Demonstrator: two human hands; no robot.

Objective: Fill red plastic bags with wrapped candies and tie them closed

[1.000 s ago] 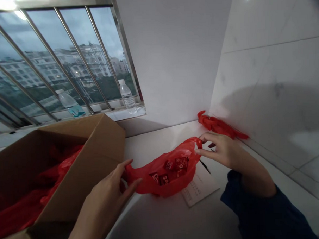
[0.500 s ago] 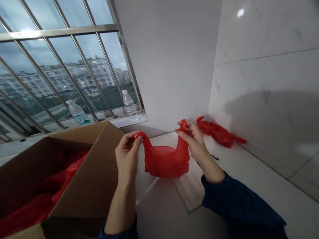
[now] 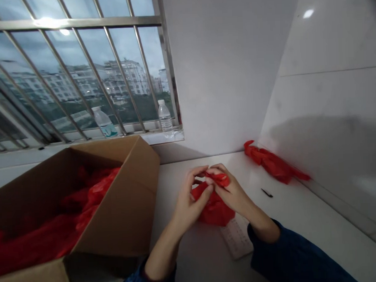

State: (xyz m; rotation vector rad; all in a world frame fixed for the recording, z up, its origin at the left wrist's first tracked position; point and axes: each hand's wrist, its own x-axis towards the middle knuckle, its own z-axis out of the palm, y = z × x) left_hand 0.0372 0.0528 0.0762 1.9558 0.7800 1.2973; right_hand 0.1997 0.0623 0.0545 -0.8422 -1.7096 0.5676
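Observation:
A red plastic bag point(image 3: 217, 210) hangs from my two hands above the white tabletop point(image 3: 177, 174). My left hand point(image 3: 192, 199) curls round the bag's top from the left, thumb and fingertips closed on the gathered handles. From the right, my right hand point(image 3: 229, 191) pinches the same bunched handles, and a red loop lies over its fingers. The fingertips of both hands meet there, so the exact grip is partly hidden. Beneath the bag lies a sheet or booklet with handwriting point(image 3: 237, 240), partly covered by it.
An open cardboard box point(image 3: 137, 189) full of red plastic bags point(image 3: 93, 199) stands at the left. Another crumpled red bag point(image 3: 273, 164) lies by the right wall, near a black pen point(image 3: 266, 193). Two plastic bottles, one clear point(image 3: 165, 119) and one labelled point(image 3: 104, 123), stand on the barred window's sill.
My hands have come together from holding the two handles apart. The handles are now gathered between them, and the bag's body has bunched up. The camera view has shifted left.

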